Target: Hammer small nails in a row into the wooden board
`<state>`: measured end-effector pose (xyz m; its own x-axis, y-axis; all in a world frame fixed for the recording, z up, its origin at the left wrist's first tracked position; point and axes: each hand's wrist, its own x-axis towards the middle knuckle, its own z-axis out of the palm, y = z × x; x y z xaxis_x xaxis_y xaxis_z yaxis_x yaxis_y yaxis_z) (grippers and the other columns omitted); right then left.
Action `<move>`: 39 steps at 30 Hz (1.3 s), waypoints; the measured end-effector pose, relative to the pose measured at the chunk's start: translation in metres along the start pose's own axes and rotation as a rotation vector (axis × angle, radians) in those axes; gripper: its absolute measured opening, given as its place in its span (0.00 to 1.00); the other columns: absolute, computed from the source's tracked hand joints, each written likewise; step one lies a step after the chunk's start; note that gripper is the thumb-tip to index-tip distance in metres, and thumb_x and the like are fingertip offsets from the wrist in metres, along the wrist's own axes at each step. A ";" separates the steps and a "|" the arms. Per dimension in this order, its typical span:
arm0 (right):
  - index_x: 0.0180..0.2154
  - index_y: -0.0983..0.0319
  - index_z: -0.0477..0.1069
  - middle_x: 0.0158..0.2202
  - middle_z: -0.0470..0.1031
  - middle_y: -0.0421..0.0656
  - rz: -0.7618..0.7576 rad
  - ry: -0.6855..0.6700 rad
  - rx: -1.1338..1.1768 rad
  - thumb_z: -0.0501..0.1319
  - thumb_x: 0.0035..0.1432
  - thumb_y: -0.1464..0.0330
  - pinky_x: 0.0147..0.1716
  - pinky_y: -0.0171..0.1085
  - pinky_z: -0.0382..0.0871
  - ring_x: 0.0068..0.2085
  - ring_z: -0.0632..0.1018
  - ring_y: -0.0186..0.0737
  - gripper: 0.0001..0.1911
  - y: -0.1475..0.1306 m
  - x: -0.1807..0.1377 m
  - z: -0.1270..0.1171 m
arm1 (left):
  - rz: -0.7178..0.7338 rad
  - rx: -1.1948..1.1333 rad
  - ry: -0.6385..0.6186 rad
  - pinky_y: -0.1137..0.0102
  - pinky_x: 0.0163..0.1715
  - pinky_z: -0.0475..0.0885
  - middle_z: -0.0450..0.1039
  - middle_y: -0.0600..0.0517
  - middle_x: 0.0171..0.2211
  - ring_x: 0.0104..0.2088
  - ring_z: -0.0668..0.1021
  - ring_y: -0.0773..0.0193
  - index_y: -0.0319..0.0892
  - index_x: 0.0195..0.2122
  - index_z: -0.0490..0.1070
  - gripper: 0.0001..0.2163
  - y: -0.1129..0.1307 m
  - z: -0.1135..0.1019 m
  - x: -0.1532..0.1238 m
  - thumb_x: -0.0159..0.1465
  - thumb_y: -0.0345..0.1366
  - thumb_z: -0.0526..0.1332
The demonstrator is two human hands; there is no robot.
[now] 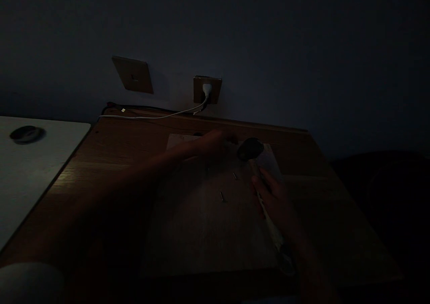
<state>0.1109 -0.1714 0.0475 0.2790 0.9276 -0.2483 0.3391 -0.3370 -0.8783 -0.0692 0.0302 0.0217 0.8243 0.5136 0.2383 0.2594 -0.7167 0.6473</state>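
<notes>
Looking over the wooden table [122, 149], which fills the middle of the frame, I judge that the work is only partly done. On it lies a board [204, 236], from the centre down toward the lower edge. Right of centre slants the hammer [269, 223], with its dark head near the top of the board; the right hand [273, 201] is closed around the pale handle. The left hand [215, 143] reaches across the upper part of the board, near the hammer but apart from it. Two small nails [221, 196] (they may be screws, the light is so poor) show at the centre, and as much of their length is visible, they do not look sunk.

Of what is hidden, the lower left is worst: the left forearm [157, 162] fades into black there. The board's near edge is hard to follow. Whether the left hand pinches something or is free, I cannot tell. Nor can I say if the nails stand in the board or only lie on it.
</notes>
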 end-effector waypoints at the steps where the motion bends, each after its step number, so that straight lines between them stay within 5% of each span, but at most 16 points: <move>1: 0.45 0.59 0.71 0.21 0.66 0.32 0.025 0.001 0.001 0.63 0.59 0.45 0.10 0.32 0.59 0.15 0.64 0.31 0.25 0.002 -0.005 -0.002 | 0.042 0.029 -0.052 0.66 0.51 0.74 0.82 0.46 0.50 0.50 0.82 0.57 0.41 0.50 0.80 0.20 0.004 -0.009 -0.008 0.59 0.20 0.63; 6: 0.54 0.60 0.71 0.22 0.69 0.33 0.157 0.022 0.000 0.63 0.59 0.44 0.11 0.32 0.61 0.16 0.66 0.33 0.32 0.021 -0.026 -0.010 | 0.212 0.135 -0.270 0.69 0.42 0.72 0.82 0.47 0.44 0.41 0.82 0.60 0.44 0.44 0.81 0.13 0.024 -0.038 -0.047 0.66 0.23 0.60; 14: 0.50 0.60 0.71 0.20 0.66 0.31 0.168 0.022 0.046 0.63 0.56 0.42 0.12 0.32 0.59 0.15 0.65 0.32 0.32 0.027 -0.029 -0.007 | 0.191 0.335 -0.388 0.69 0.42 0.70 0.80 0.46 0.46 0.44 0.81 0.59 0.43 0.44 0.79 0.09 0.028 -0.030 -0.053 0.69 0.26 0.61; 25: 0.45 0.57 0.70 0.22 0.68 0.33 0.192 0.010 0.090 0.64 0.57 0.43 0.12 0.31 0.61 0.16 0.66 0.32 0.27 0.033 -0.030 -0.009 | 0.240 0.382 -0.419 0.69 0.35 0.66 0.80 0.50 0.40 0.37 0.79 0.63 0.44 0.34 0.78 0.09 0.035 -0.033 -0.036 0.69 0.26 0.62; 33: 0.43 0.57 0.69 0.21 0.68 0.33 0.189 -0.001 0.082 0.63 0.57 0.43 0.13 0.32 0.60 0.17 0.67 0.33 0.26 0.027 -0.027 -0.009 | 0.230 0.338 -0.341 0.69 0.33 0.65 0.80 0.50 0.36 0.34 0.79 0.62 0.43 0.31 0.78 0.06 0.032 -0.030 -0.033 0.60 0.25 0.68; 39: 0.47 0.58 0.68 0.18 0.66 0.31 0.155 -0.014 0.091 0.62 0.60 0.44 0.12 0.31 0.59 0.15 0.63 0.31 0.27 0.038 -0.027 -0.008 | 0.059 0.231 -0.223 0.71 0.35 0.69 0.83 0.49 0.39 0.35 0.82 0.62 0.42 0.46 0.80 0.13 0.025 -0.023 -0.021 0.63 0.24 0.62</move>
<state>0.1238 -0.2105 0.0245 0.3093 0.8680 -0.3884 0.2103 -0.4608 -0.8622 -0.0920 0.0124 0.0497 0.9245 0.3704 0.0898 0.2942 -0.8432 0.4499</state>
